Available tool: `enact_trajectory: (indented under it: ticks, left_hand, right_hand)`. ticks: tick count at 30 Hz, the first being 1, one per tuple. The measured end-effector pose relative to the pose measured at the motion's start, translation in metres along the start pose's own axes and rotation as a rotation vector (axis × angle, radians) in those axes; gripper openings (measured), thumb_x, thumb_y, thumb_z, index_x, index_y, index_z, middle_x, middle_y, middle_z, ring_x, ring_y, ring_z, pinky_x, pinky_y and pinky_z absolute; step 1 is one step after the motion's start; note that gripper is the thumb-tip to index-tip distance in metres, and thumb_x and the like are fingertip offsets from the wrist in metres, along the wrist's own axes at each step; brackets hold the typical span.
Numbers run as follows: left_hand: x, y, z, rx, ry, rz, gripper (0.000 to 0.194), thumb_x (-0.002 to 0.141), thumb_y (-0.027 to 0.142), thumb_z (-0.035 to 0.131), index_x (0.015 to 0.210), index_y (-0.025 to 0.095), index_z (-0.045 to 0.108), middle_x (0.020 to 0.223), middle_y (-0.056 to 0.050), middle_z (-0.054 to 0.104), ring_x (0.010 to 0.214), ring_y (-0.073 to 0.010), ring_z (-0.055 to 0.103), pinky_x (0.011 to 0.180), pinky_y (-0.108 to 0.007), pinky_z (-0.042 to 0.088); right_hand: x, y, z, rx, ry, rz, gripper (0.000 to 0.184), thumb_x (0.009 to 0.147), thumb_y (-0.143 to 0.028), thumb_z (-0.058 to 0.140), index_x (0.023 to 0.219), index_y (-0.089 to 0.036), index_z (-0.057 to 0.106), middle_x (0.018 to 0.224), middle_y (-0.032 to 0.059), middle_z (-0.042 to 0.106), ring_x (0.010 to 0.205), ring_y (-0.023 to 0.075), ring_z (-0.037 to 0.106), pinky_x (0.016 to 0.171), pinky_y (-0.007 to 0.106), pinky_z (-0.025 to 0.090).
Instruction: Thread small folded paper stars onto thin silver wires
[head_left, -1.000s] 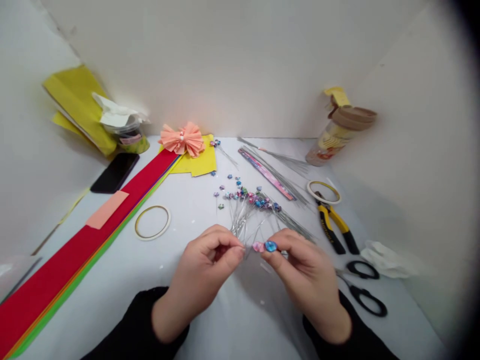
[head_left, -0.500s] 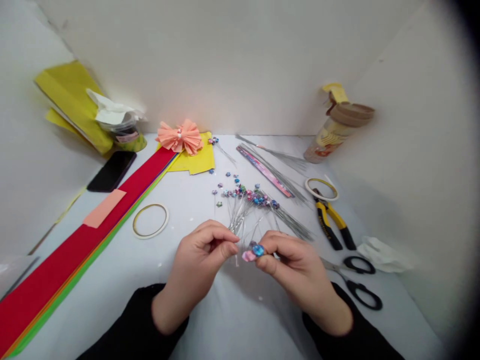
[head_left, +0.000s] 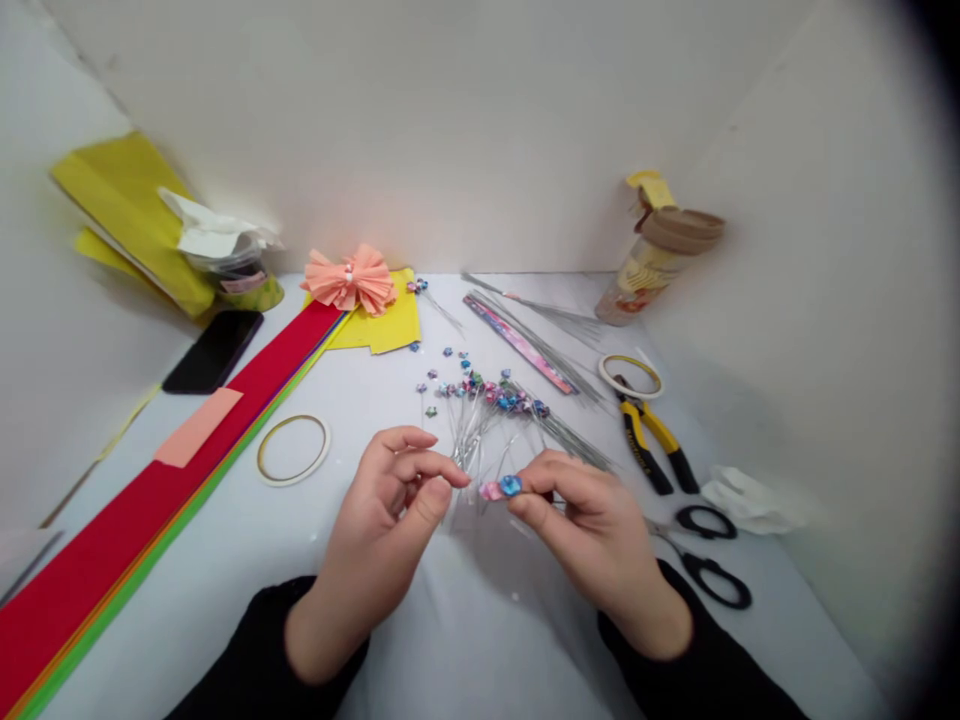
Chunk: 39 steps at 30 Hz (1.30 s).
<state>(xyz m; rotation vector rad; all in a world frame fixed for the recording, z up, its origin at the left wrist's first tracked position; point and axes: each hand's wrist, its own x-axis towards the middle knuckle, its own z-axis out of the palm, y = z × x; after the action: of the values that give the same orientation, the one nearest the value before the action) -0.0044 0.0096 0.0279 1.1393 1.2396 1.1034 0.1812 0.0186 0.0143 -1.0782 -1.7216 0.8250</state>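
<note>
My right hand point(head_left: 581, 530) pinches a small blue-and-pink decoration point(head_left: 501, 487) between thumb and fingertips, with a thin wire running through its grip. My left hand point(head_left: 386, 510) sits just left of that piece, its fingers loosely apart and holding nothing I can see. Behind both hands, a loose bunch of thin silver wires point(head_left: 480, 430) lies on the white table point(head_left: 375, 620), tipped with small coloured paper stars. Several loose stars point(head_left: 448, 352) are scattered beyond the bunch.
Yellow-handled pliers point(head_left: 649, 435) and black-handled scissors point(head_left: 701, 565) lie to the right, near two tape rings point(head_left: 291, 450). Long red and multicoloured paper strips point(head_left: 150, 530) run along the left, beside a phone point(head_left: 214, 350). A peach paper fan point(head_left: 349, 282) stands at the back.
My left hand has opened and drawn slightly back from the pink piece. The right hand keeps its pinch. The whole scene sits a little further left in view.
</note>
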Motion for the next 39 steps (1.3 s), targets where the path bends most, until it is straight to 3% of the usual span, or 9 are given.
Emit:
enact_trajectory:
  ticks: [4,8,14,18,22,28,34,39]
  left_hand:
    - [0.000,-0.001,-0.001,0.040,-0.021,0.044,0.022,0.087,0.021,0.055,0.103,0.024,0.042,0.079,0.002,0.070,0.067,-0.0105,0.058,0.061,-0.022,0.042]
    - [-0.003,-0.004,-0.003,0.214,-0.031,0.178,0.022,0.090,0.017,0.050,0.107,0.025,0.040,0.080,0.001,0.070,0.071,-0.0134,0.061,0.063,-0.026,0.043]
    - [0.000,-0.013,-0.008,0.602,-0.063,0.792,0.056,0.080,-0.003,0.049,0.126,0.027,0.040,0.088,-0.001,0.069,0.084,-0.0165,0.058,0.083,-0.034,0.046]
    - [0.002,-0.018,-0.014,0.731,0.052,0.945,0.067,0.073,-0.006,0.054,0.129,0.029,0.042,0.089,-0.001,0.073,0.082,-0.0185,0.058,0.080,-0.034,0.046]
    - [-0.002,-0.017,-0.015,0.652,0.136,0.905,0.070,0.073,-0.004,0.056,0.132,0.031,0.039,0.094,-0.002,0.072,0.085,-0.0198,0.060,0.082,-0.036,0.046]
    - [0.001,-0.009,-0.002,0.605,0.051,0.659,0.058,0.079,0.003,0.058,0.128,0.024,0.036,0.085,0.001,0.069,0.082,-0.0159,0.066,0.091,-0.035,0.046]
    - [0.001,-0.013,-0.001,0.572,-0.052,0.630,0.045,0.083,0.002,0.051,0.122,0.024,0.041,0.087,0.000,0.068,0.086,-0.0149,0.066,0.092,-0.034,0.045]
    - [0.001,-0.022,-0.004,0.541,-0.074,0.681,0.063,0.083,0.000,0.048,0.138,0.023,0.025,0.091,-0.001,0.065,0.089,-0.0152,0.062,0.096,-0.038,0.041]
  right_hand:
    - [0.001,0.000,0.001,-0.010,0.005,0.031,0.013,0.081,-0.014,0.063,0.070,-0.020,0.065,0.062,-0.0021,0.062,0.058,0.0118,0.055,0.057,0.024,0.043]
    - [0.001,-0.001,0.001,-0.027,0.010,0.076,0.014,0.082,-0.016,0.062,0.069,-0.020,0.064,0.061,-0.0017,0.061,0.058,0.0128,0.054,0.056,0.025,0.043]
    - [0.001,-0.002,0.002,-0.043,-0.013,0.116,0.016,0.082,-0.017,0.062,0.066,-0.020,0.063,0.060,-0.0017,0.060,0.057,0.0126,0.054,0.056,0.024,0.042]
    - [0.002,-0.002,0.003,-0.025,-0.042,0.158,0.016,0.082,-0.019,0.061,0.066,-0.019,0.064,0.061,-0.0009,0.061,0.058,0.0133,0.055,0.056,0.025,0.043]
    - [0.002,-0.001,0.003,-0.019,-0.019,0.178,0.017,0.082,-0.020,0.061,0.065,-0.020,0.063,0.060,-0.0009,0.061,0.058,0.0135,0.055,0.056,0.025,0.043]
    - [0.001,0.001,0.002,0.045,-0.028,0.237,0.016,0.081,-0.022,0.062,0.066,-0.019,0.064,0.061,-0.0008,0.061,0.058,0.0135,0.054,0.057,0.026,0.042]
    - [0.002,0.000,0.002,0.166,-0.087,0.307,0.016,0.081,-0.026,0.061,0.067,-0.018,0.063,0.060,-0.0010,0.059,0.057,0.0126,0.051,0.054,0.025,0.041]
    - [0.003,-0.001,0.002,0.239,-0.123,0.385,0.018,0.079,-0.028,0.061,0.064,-0.018,0.061,0.059,-0.0020,0.055,0.056,0.0116,0.049,0.053,0.024,0.040]
